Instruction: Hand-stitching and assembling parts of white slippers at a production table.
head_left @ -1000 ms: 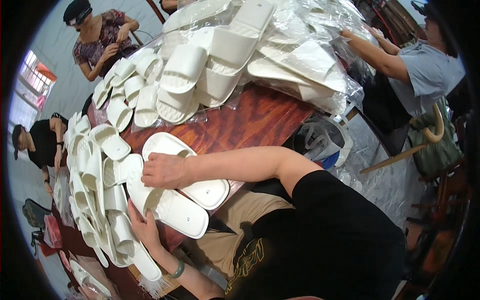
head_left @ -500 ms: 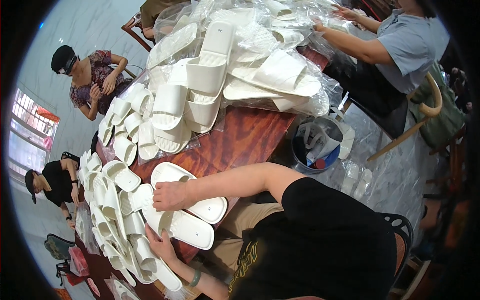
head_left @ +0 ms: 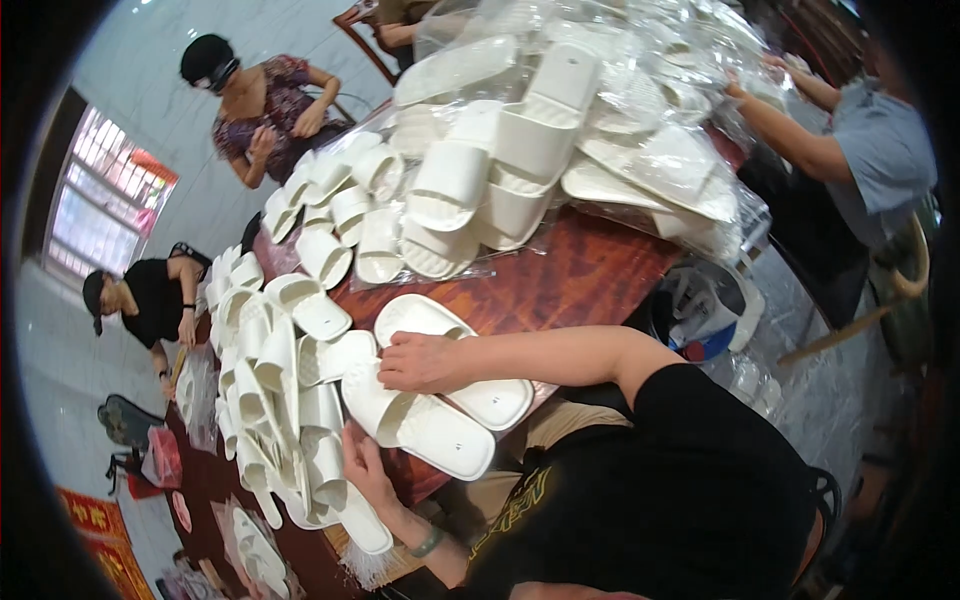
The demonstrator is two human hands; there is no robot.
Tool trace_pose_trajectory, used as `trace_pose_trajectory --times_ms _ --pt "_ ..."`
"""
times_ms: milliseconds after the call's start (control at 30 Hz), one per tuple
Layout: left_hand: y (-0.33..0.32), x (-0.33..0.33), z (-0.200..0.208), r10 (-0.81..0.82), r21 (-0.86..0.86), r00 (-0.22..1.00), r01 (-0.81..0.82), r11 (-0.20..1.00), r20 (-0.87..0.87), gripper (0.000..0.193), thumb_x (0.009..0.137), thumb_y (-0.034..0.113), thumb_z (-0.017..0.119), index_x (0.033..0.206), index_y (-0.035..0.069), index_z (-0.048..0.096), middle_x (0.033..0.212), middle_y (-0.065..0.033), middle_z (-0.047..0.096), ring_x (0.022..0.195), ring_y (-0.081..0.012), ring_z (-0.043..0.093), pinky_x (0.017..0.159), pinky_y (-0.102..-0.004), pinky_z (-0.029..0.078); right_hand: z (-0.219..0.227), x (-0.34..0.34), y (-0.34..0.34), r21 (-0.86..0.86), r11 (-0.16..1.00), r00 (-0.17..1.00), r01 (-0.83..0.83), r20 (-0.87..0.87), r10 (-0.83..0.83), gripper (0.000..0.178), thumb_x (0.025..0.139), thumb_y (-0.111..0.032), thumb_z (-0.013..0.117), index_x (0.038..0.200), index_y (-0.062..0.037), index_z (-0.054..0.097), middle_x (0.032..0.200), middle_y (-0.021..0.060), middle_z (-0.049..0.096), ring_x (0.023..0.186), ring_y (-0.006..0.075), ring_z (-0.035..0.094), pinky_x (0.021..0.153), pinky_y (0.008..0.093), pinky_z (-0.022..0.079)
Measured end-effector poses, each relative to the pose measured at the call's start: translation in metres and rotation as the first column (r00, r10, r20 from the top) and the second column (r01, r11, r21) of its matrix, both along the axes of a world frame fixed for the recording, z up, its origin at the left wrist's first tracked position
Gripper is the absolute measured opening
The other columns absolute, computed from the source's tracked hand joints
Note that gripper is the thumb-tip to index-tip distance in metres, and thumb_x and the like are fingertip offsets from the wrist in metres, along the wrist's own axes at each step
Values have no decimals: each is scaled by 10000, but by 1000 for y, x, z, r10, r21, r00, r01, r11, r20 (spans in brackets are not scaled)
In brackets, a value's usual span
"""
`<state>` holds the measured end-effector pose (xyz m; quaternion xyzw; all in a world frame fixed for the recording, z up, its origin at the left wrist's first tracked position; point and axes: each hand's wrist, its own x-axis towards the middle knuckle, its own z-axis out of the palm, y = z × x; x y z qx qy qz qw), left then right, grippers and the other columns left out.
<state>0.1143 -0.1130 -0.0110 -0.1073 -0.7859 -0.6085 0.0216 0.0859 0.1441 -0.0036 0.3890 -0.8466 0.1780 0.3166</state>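
Note:
A white open-toe slipper (head_left: 440, 435) lies slanted at the near table edge. My right hand (head_left: 425, 362) is closed over its strap, fingers curled down at the inner side. Under my right forearm, a second white slipper (head_left: 500, 400) rests alongside it, partly covered. My left hand (head_left: 370, 475), with a green bangle at the wrist, is beside the first slipper's lower edge, fingers stretched out and slightly apart. Just left of that hand, a heap of loose white slippers (head_left: 320, 430) overlaps on the table.
Bagged white slippers (head_left: 540, 140) pile high at the back of the reddish wooden table (head_left: 580, 265). A bucket (head_left: 690, 320) holding plastic stands on the floor at right. Other people (head_left: 275, 115) sit around, one at right (head_left: 850, 150) handling clear bags.
The whole view has shifted, so the table and slippers appear further right. My hands keep nearly the same places on and beside the slippers.

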Motion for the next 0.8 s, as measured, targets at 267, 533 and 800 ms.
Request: trace_pose_trajectory --times_ms 267,533,800 --pt "11 79 30 33 517 969 -160 841 247 395 992 219 386 1339 31 372 570 51 249 450 -28 193 408 -186 181 1 -7 -4 -28 1000 1000 8 -20 -9 129 855 -195 555 844 -68 551 843 55 562 842 218 546 787 351 403" --pt "61 74 11 -246 431 943 130 893 225 618 975 524 208 1453 133 167 644 38 362 515 -39 269 454 -193 200 25 31 -37 -542 728 808 -420 141 572 156 781 -193 683 890 -86 653 866 43 617 819 231 573 745 359 429" --pt "65 71 21 -15 525 946 -167 834 325 805 889 682 227 1442 96 213 1069 -37 495 492 -44 256 391 -178 183 0 40 -56 -738 607 452 -293 453 768 142 760 -89 675 881 -16 658 838 89 655 802 239 593 730 346 460"
